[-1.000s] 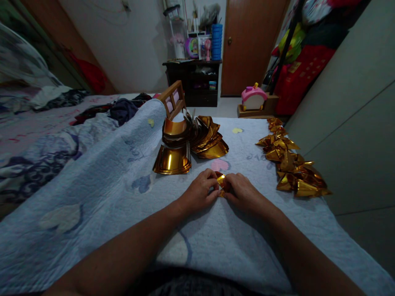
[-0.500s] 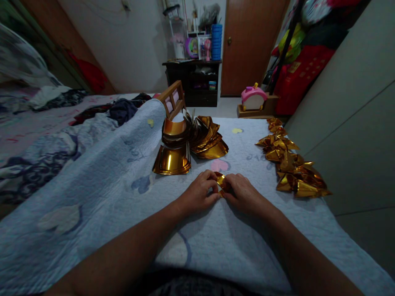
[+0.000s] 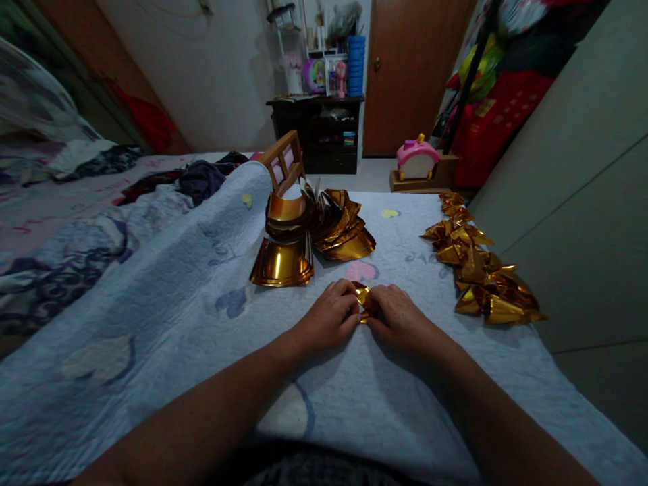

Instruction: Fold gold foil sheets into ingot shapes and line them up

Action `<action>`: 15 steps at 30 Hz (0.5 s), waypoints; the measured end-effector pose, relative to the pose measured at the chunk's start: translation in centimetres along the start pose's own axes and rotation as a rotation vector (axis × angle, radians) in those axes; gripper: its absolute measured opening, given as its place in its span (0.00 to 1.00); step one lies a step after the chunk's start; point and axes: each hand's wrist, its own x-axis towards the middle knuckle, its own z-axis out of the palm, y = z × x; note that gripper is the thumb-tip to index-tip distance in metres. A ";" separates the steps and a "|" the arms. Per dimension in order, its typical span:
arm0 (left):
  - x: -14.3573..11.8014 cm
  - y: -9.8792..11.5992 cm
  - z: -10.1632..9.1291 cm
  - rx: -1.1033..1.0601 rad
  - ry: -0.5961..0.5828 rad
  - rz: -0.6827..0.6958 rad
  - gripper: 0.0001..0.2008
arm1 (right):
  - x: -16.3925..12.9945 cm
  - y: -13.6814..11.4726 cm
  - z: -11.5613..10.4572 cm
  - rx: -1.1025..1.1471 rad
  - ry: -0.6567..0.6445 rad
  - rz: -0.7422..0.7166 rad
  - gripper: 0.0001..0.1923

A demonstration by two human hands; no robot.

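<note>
Dim room, wide-angle edges bowed, gold foil glinting.

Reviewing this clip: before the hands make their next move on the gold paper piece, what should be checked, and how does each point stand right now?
1. Both hands on the piece: left hand and right hand pinch the gold paper piece between them: ok.
2. Piece resting on the blanket: ok.
3. Fold lines up evenly: hidden by fingers, cannot tell.
4. Stack of gold sheets lies near the left hand: ok.
5. Pile of folded pieces lies apart, to the right: ok.
</note>
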 end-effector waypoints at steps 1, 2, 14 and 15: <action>0.0 0.0 0.0 0.002 0.007 0.001 0.04 | 0.0 0.0 0.1 -0.004 0.003 -0.002 0.05; 0.0 0.1 0.1 0.002 0.012 0.000 0.04 | 0.0 0.1 0.1 -0.005 0.004 -0.002 0.05; 0.0 0.2 0.1 -0.015 0.004 -0.030 0.05 | 0.1 -0.1 0.2 -0.030 -0.012 0.018 0.04; 0.1 0.2 0.0 -0.017 0.002 -0.030 0.05 | 0.1 -0.2 0.3 -0.040 -0.006 0.025 0.04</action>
